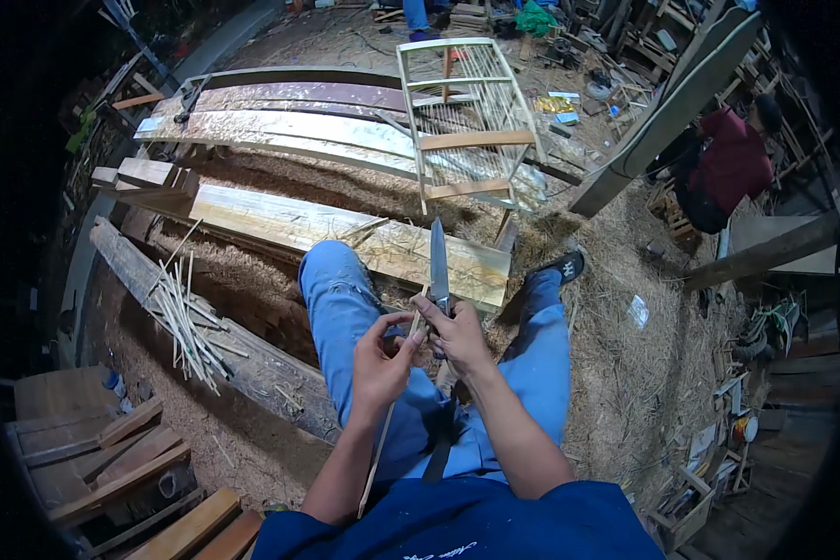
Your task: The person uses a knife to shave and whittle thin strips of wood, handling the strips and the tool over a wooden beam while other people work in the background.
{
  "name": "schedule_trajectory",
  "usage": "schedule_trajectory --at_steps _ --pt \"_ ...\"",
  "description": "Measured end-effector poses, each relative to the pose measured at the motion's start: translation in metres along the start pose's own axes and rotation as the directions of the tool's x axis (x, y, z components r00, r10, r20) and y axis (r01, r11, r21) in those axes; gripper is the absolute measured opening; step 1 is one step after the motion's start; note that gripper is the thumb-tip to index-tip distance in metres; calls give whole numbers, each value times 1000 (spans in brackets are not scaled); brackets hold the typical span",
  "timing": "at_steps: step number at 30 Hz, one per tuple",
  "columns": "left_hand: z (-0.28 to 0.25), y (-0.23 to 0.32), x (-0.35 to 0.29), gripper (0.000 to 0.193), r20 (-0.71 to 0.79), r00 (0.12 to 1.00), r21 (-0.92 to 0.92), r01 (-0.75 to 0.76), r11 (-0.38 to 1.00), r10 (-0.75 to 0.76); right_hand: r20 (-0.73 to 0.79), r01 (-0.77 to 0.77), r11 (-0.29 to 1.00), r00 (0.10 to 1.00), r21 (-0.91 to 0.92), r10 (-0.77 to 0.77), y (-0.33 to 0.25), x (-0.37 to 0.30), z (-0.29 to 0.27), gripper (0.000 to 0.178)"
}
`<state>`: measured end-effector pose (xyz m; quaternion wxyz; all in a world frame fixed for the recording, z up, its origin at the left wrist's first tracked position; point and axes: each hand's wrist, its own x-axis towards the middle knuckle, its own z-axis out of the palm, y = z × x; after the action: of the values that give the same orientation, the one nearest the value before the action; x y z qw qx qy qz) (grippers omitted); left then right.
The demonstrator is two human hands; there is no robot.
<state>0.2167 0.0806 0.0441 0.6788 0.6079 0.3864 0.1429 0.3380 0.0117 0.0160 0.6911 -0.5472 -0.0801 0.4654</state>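
In front of my lap, my left hand is closed round a thin pale wooden strip. The strip's lower end runs down past my left forearm, and its upper end lies between my two hands. My right hand grips a knife by its handle, the long blade pointing up and away from me. Its fingers and thumb are close beside the left hand's fingertips, next to the strip. Whether the blade's edge touches the strip cannot be made out.
Left of me, a pile of similar strips lies on a weathered plank. A thick board crosses beyond my knees. Farther off stand a slatted wooden frame and long boards. A person sits at right, near a leaning post.
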Motion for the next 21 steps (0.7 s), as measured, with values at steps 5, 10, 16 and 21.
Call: schedule_trajectory --at_steps 5,10,16,21 --pt "21 -7 -2 22 72 996 -54 59 997 -55 29 -28 997 999 70 26 3 -3 -28 30" --pt "40 -23 9 27 118 988 -38 107 994 -102 65 -37 996 997 80 32 17 3 -64 41" --pt "63 -44 41 31 81 981 -27 178 984 -175 -30 -13 980 999 198 20 20 14 -110 52" --pt "71 -51 65 31 153 964 29 218 976 -220 -85 3 988 996 156 11 37 22 -132 45"
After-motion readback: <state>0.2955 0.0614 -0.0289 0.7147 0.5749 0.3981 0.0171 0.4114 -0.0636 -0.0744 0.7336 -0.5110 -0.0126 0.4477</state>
